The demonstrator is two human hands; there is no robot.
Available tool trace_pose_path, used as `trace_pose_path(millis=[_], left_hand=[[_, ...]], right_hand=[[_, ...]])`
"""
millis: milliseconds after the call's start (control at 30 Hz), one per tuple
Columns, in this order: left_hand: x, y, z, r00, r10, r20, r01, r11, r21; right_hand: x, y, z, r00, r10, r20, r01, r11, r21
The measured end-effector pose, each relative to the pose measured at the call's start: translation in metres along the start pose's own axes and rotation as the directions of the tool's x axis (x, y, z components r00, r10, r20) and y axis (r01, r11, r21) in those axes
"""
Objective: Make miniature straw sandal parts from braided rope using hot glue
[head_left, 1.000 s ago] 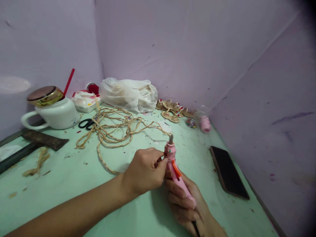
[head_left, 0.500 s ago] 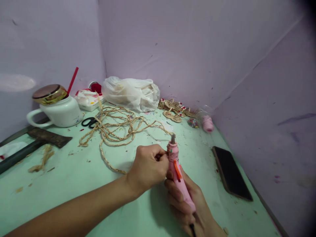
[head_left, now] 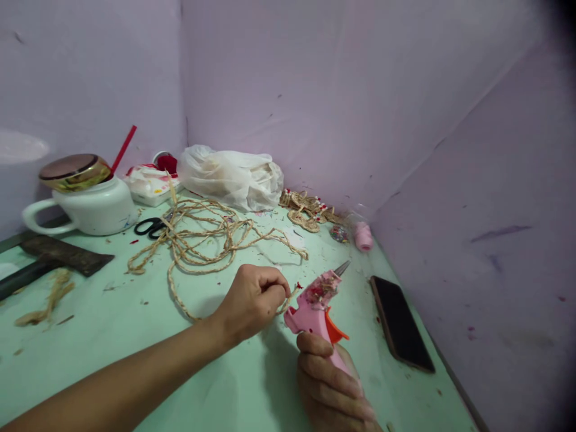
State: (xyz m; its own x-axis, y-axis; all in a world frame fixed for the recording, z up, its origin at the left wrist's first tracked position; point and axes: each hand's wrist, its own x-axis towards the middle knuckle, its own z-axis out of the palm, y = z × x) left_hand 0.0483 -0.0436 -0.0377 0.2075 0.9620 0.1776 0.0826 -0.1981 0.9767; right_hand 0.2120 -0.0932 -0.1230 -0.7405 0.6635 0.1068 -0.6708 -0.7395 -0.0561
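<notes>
My left hand (head_left: 254,300) pinches a braided straw cord (head_left: 182,303) close to its end, where a small red bit shows. The cord runs back under my wrist to a loose tangle on the green table. My right hand (head_left: 330,381) is wrapped round the handle of a pink glue gun (head_left: 315,321) with an orange trigger. Its metal nozzle points up and to the right, away from the cord's end. Dried glue and fibres cover the gun's front.
Black scissors (head_left: 153,227) lie by the tangle. A hammer (head_left: 67,255) and a white mug (head_left: 96,207) stand at the left. Behind are a white plastic bag (head_left: 231,180) and woven straw pieces (head_left: 306,210). A pink thread spool (head_left: 363,236) and a phone (head_left: 401,324) are at the right.
The glue gun has turned, its nozzle swinging from upright to the right, away from my left hand. The cord's end with the red bit now shows. The view has shifted slightly right.
</notes>
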Motion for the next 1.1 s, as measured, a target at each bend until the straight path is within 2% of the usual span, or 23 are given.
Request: trace_pose_path(millis=[67, 233, 300, 367, 467, 533, 633, 733, 967, 1100], left_hand=[[0.0, 0.001, 0.001, 1.0, 0.016, -0.001, -0.016, 1.0, 0.024], [0.0, 0.005, 0.004, 0.995, 0.012, -0.096, -0.005, 0.998, 0.066], [0.001, 0.009, 0.004, 0.998, -0.019, -0.058, 0.023, 0.997, 0.076], [0.001, 0.014, 0.002, 0.991, -0.117, 0.058, 0.117, 0.993, 0.002], [0.003, 0.017, -0.001, 0.918, -0.308, 0.251, 0.358, 0.915, -0.186], [0.004, 0.017, -0.001, 0.862, -0.393, 0.318, 0.481, 0.833, -0.273], [0.005, 0.014, 0.002, 0.825, -0.489, 0.284, 0.564, 0.747, -0.352], [0.004, 0.011, 0.008, 0.801, -0.558, 0.215, 0.596, 0.711, -0.373], [0.001, 0.009, 0.014, 0.822, -0.539, 0.186, 0.564, 0.721, -0.403], [0.004, 0.012, 0.005, 0.831, -0.441, 0.338, 0.553, 0.712, -0.432]], right_hand=[[0.002, 0.0, -0.006, 0.999, 0.041, 0.017, -0.04, 0.998, -0.038], [0.01, 0.0, -0.001, 0.968, 0.173, 0.183, -0.174, 0.985, -0.012], [0.012, 0.001, 0.004, 0.968, 0.202, 0.149, -0.203, 0.979, -0.012], [0.014, 0.003, 0.009, 0.965, 0.249, 0.086, -0.247, 0.968, -0.035], [0.015, 0.005, 0.011, 0.948, 0.301, 0.101, -0.3, 0.954, -0.022], [0.014, 0.005, 0.01, 0.949, 0.291, 0.123, -0.292, 0.956, -0.005], [0.012, 0.003, 0.005, 0.96, 0.274, 0.059, -0.272, 0.961, -0.041], [0.012, 0.002, 0.002, 0.959, 0.281, -0.028, -0.283, 0.955, -0.093], [0.018, 0.004, 0.01, 0.974, 0.229, -0.005, -0.227, 0.963, -0.142], [0.016, 0.005, 0.012, 0.972, 0.221, 0.078, -0.213, 0.972, -0.094]])
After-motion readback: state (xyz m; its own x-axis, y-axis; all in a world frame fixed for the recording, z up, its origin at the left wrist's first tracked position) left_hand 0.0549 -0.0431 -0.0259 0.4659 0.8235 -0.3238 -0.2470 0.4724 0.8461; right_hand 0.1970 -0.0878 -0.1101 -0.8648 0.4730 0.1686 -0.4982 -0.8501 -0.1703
